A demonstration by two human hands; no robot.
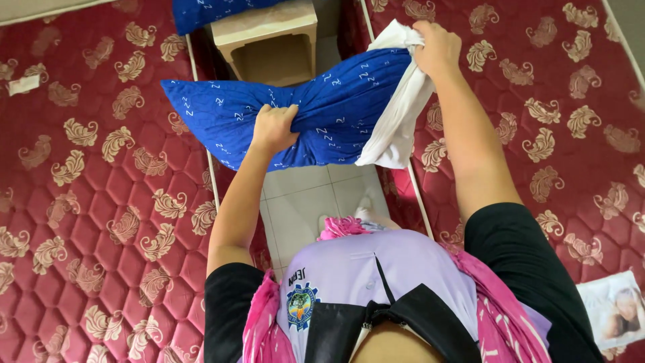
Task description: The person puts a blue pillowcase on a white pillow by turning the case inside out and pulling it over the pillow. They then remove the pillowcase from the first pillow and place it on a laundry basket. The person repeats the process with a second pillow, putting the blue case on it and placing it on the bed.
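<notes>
A blue pillow (pixel 316 107) patterned with small white marks hangs in the air at about twelve o'clock from the person's chest, held crosswise above the gap between two mattresses. Its right end is partly inside a white pillowcase (pixel 398 114), whose loose cloth droops down toward five o'clock from the pillow's middle.

The left hand (pixel 273 128) is closed in a fist on the pillow's lower edge near the middle, bunching the blue fabric so that creases fan out from the grip. The right hand (pixel 437 47), at about one o'clock and higher up, is clenched on the top of the white pillowcase, gathering its edge; whether the fingers also pinch the pillow's corner underneath is hard to tell, since the cloth hides it.

Straight behind the pillow at twelve o'clock stands a beige plastic stool (pixel 269 37), with a second blue cushion (pixel 208 10) touching its top left corner. Below the pillow runs a strip of pale tiled floor (pixel 302 202) between the beds.

To nine o'clock lies the left mattress (pixel 87 202), dark red, quilted, with cream leaf motifs; to three o'clock lies the right mattress (pixel 571 121) of the same cover. A small white scrap (pixel 24 84) rests on the left one near ten o'clock. At four o'clock, on the right mattress's near edge, lies a printed paper sheet (pixel 615 309).
</notes>
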